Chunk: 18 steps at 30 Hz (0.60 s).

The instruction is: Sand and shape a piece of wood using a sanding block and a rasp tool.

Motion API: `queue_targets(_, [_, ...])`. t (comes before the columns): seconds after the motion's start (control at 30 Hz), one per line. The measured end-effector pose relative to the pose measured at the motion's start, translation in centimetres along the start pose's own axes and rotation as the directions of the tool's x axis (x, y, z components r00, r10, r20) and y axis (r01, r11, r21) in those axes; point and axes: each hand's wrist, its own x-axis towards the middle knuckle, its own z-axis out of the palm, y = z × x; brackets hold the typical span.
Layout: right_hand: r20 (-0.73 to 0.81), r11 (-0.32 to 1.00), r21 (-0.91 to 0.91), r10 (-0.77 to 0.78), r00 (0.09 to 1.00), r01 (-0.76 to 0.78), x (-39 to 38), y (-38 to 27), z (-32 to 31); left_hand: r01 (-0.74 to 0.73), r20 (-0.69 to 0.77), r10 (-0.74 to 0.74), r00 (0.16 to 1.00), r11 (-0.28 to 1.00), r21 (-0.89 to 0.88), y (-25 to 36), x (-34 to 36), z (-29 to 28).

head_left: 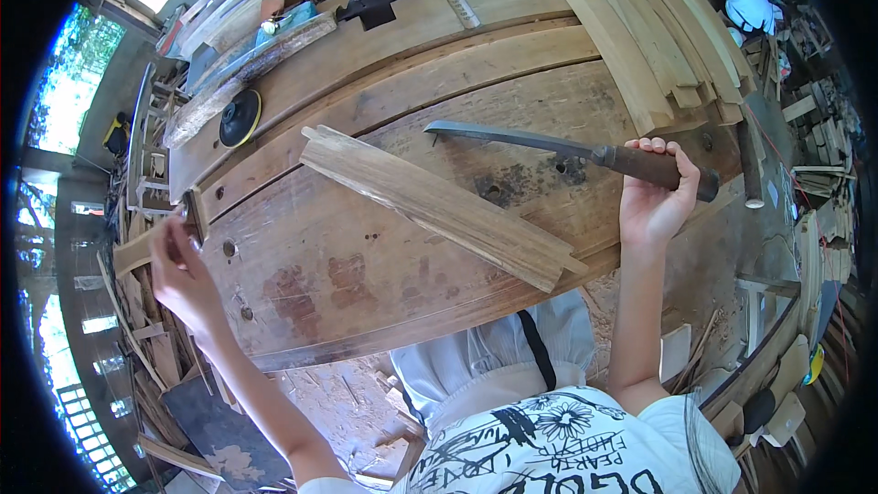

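Observation:
A long chisel (512, 135) with a flat dark-grey blade is in my right hand (654, 192), whose fingers wrap round its brown wooden handle. Its blade points left over the bench, tip above the worn wood. At the bench's left end, my left hand (186, 279) is raised with loosely bent fingers apart, holding nothing that I can see. Close to those fingers are a dark bracket (195, 212) and a pale wooden piece (135, 256). Between the hands, a narrow wooden workpiece (421, 201) with stepped ends lies slantwise on the workbench (302, 220), touched by neither hand.
Several pale boards (654, 37) are stacked at the bench's far right. A black round pad (240, 117) sits at the far left, and a dark toothed blade (380, 2) lies at the back. Wood offcuts cover the floor. Another person (752, 7) is at the upper right.

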Motion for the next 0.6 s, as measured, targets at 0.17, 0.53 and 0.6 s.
queue_targets(0.17, [0.003, 0.999, 0.024, 0.022, 1.0, -0.022, 0.2, 0.1, 0.1, -0.295, 0.281, 0.293, 0.914, 0.955, -0.036, 2.7, -3.8, 0.3])
queue_targets(0.53, [0.031, 0.999, 0.023, 0.022, 0.999, -0.022, 0.5, -0.2, -0.4, -0.319, 0.393, 0.316, 0.864, 0.946, -0.06, 10.7, -3.4, 1.3])
queue_targets(0.6, [0.035, 0.999, 0.031, 0.034, 0.999, -0.035, 0.3, 0.0, 0.0, -0.445, 0.371, 0.457, 0.809, 0.887, -0.123, 12.5, -2.4, 1.6])
